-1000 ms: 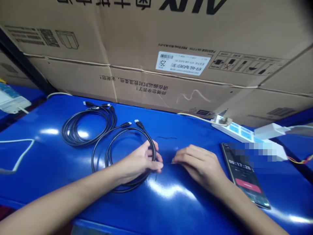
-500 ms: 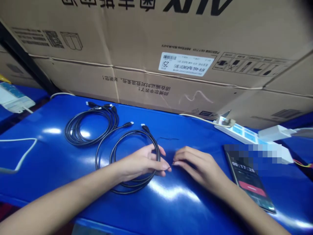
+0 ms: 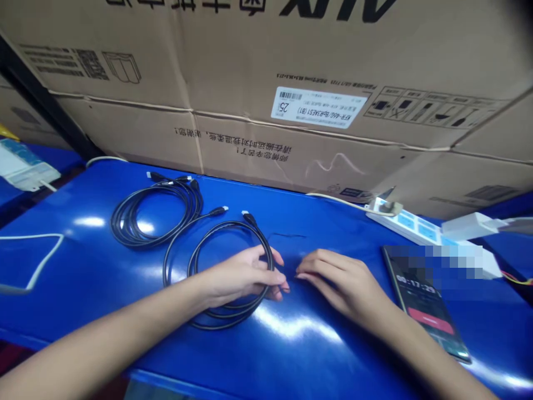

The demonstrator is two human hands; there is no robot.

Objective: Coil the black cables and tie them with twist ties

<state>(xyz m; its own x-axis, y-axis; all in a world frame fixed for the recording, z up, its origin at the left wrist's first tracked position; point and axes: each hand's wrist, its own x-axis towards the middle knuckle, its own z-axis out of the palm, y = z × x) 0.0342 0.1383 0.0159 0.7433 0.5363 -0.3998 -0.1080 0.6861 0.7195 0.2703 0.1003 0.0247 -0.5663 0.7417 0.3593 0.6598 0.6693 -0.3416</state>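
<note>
My left hand is closed round the right side of a coiled black cable, its thumb and fingertips past the loops. A plug end of this coil points up and away, and another plug end lies to its left. Just right of the left fingertips, my right hand is held in a pinch, apart from the left hand. Whatever its fingertips hold, if anything, is too small to make out. Beyond both hands, a thin dark tie lies on the blue table.
A second black cable coil lies at the back left. On the right are a phone and a white power strip with a charger in it. A large cardboard box stands behind. At far left runs a white cord.
The left thumb and fingertips have drawn back slightly, and the gap between the two hands has widened a little. The coil and the right hand have hardly moved.
</note>
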